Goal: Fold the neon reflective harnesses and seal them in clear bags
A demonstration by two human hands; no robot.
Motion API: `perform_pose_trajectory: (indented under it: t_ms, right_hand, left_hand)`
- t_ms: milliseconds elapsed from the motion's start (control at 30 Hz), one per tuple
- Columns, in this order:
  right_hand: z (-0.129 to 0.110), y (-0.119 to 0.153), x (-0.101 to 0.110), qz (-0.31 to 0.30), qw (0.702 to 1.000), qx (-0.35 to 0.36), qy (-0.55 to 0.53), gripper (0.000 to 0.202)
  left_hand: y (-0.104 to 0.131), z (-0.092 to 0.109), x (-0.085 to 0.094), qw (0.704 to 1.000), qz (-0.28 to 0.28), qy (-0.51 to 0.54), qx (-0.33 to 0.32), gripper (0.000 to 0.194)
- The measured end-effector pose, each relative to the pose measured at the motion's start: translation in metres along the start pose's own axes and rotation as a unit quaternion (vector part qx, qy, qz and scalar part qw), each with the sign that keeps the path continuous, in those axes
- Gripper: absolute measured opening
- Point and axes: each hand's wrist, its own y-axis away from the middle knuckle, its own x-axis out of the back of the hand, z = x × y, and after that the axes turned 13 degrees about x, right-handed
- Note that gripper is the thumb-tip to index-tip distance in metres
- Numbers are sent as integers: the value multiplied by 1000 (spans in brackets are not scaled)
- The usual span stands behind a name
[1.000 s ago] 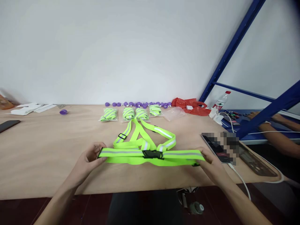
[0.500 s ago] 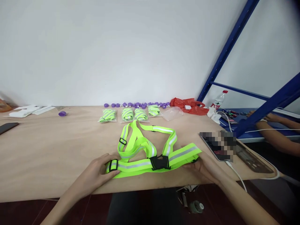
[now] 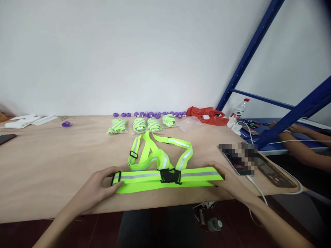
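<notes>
Two-handed, I hold the lime strap (image 3: 141,176) at twelve o'clock, near the front edge of the surface (image 3: 64,172): the fingers of my left hand (image 3: 99,187) pinch by the slider (image 3: 119,176), those of my right hand (image 3: 227,181) the other end. Even tension should keep it flat, buckle (image 3: 170,176) centred. Beyond, toward one-thirty, the phone (image 3: 241,169) is pixelated; farther, at one, the bottle's (image 3: 240,109) label looks too small to read.
</notes>
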Motion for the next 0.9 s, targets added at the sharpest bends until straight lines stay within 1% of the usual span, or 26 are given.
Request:
perform_pose_trajectory:
  t_ms: [33, 67, 100, 167, 233, 300, 367, 433, 467, 500, 567, 600, 633, 700, 800, 867, 900]
  right_hand:
    - [4, 0, 3, 29, 1000, -3, -4, 39]
    - [7, 0, 6, 40, 999, -3, -3, 42]
    - [9, 0, 10, 31, 1000, -3, 7, 43]
    - [10, 3, 17, -29, 997, -3, 66, 38]
    - [10, 8, 24, -89, 984, -4, 152, 30]
    - [11, 16, 30, -110, 968, -2, 225, 29]
    - [13, 25, 29, -101, 958, -4, 268, 34]
    - [11, 32, 18, -85, 954, -6, 287, 35]
    - [9, 35, 10, -83, 954, 2, 287, 38]
    - [6, 37, 0, -90, 955, 17, 283, 46]
    - [2, 37, -18, -130, 952, 64, 270, 63]
    - [1, 36, -25, -156, 948, 88, 264, 63]
    - [1, 35, -29, -175, 944, 105, 258, 58]
    - [3, 32, -29, -190, 943, 116, 249, 46]
    - [4, 28, -15, -192, 948, 87, 237, 41]
    - [1, 22, -1, -207, 949, 65, 229, 41]
    - [-1, 16, 5, -210, 949, 62, 227, 40]
  left_hand:
    - [0, -2, 2, 1000, 7, 15, 4, 38]
    - [1, -6, 2, 1000, 14, 24, 8, 37]
    - [2, -10, 3, 999, 21, 27, 11, 35]
    - [7, -21, 4, 999, 32, 15, 15, 33]
    - [15, -35, 6, 999, 47, -7, 15, 33]
    - [24, -46, 9, 998, 49, -32, 16, 35]
    - [32, -54, 12, 998, 38, -55, 16, 38]
    - [37, -56, 13, 997, 28, -76, 12, 40]
    - [38, -55, 13, 996, 29, -85, 7, 42]
    - [39, -53, 12, 995, 29, -93, 2, 44]
    - [38, -51, 10, 994, 29, -105, -12, 46]
    - [38, -50, 8, 993, 28, -109, -17, 45]
    - [37, -51, 7, 993, 28, -112, -23, 44]
    - [36, -55, 4, 992, 27, -118, -32, 40]
    - [35, -61, -1, 989, 28, -132, -56, 33]
    - [36, -55, -8, 983, 39, -159, -82, 31]
    - [37, -48, -13, 978, 57, -179, -96, 32]
